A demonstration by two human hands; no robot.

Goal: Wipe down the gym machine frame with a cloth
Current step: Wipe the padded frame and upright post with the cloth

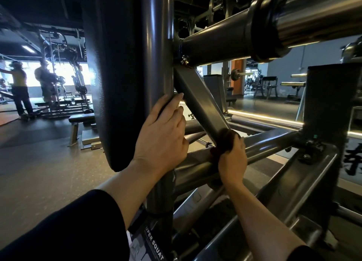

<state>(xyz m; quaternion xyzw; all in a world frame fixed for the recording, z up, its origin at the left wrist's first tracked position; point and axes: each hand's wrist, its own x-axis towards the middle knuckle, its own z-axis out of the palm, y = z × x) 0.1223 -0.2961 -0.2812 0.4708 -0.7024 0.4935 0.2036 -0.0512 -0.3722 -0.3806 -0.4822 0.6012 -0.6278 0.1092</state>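
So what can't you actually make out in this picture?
- Cloth: head view, mostly hidden under the right hand; its size and shape can't be told.
- Label on the post: cut off by the bottom edge, only "UPER SQUAT" readable.
- Left hand fingertips: wrapped behind the post.
- People far left: backlit and blurred.
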